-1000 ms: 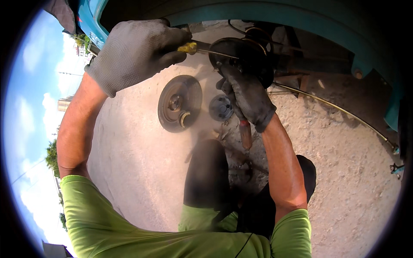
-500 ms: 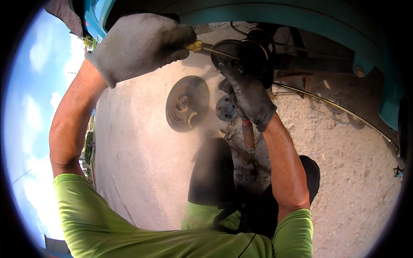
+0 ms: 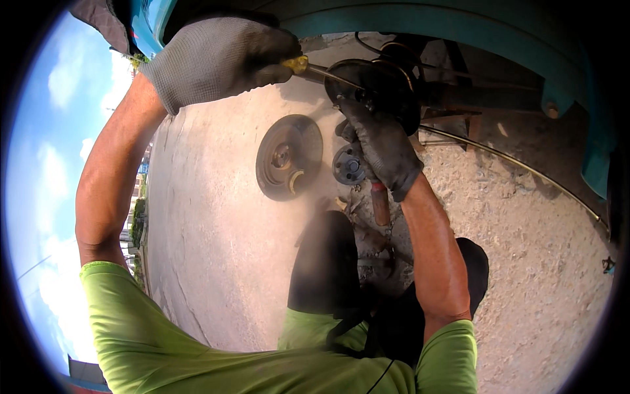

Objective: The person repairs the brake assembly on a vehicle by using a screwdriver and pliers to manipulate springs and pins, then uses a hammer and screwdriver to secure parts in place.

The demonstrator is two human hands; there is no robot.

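Note:
My left hand (image 3: 226,59), in a grey knit work glove, is closed around the yellow handle of a screwdriver (image 3: 299,64). The screwdriver's shaft slants right, and its tip reaches into a dark round wheel brake assembly (image 3: 394,98). My right hand (image 3: 384,148), in a dirty dark glove, is closed at the lower side of that assembly, with one finger stretched up toward the screwdriver tip. What its fingers grip is hidden. Just below the right hand shows a red-brown tool handle (image 3: 380,205); whether it lies on the ground or touches the hand I cannot tell.
A brake drum (image 3: 289,157) lies on the concrete with a curved piece on it. Beside it sits a small round hub with holes (image 3: 348,164). The teal vehicle body (image 3: 459,33) arches overhead. A thin cable (image 3: 518,164) runs right. My knee (image 3: 325,262) is below.
The picture has shifted very slightly. Both hands stay at the brake assembly, and the screwdriver remains in my left hand with its tip in nearly the same spot.

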